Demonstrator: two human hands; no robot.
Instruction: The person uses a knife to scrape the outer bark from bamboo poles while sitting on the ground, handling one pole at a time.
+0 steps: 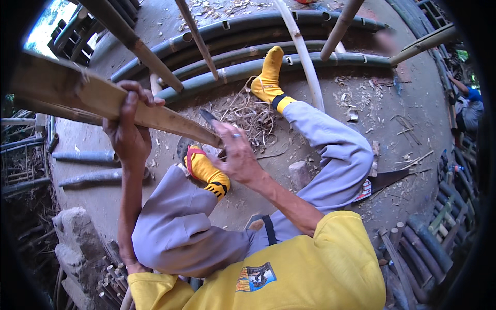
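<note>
A long split bamboo slat point(165, 123) slants across from the upper left down toward my feet. My left hand point(129, 121) is wrapped around it, thumb on the flat face and fingers over the far edge. At its lower end my right hand point(240, 157), wearing a ring, is closed on a knife point(208, 116); only the dark blade tip sticks out past the fingers, and the handle is hidden. Just below the slat's end rests my left foot in a yellow sock point(206, 170) and a red-strapped sandal. Curly bamboo shavings point(248, 116) are heaped beyond my right hand.
Notched green bamboo poles point(232, 72) lie in front, with upright poles point(147, 59) around them. A dark blade point(387, 179) and a wooden stub point(298, 174) lie near my right leg. Cut bamboo point(421, 248) is stacked right; a rock point(77, 243) stands left. Another person point(469, 101) is far right.
</note>
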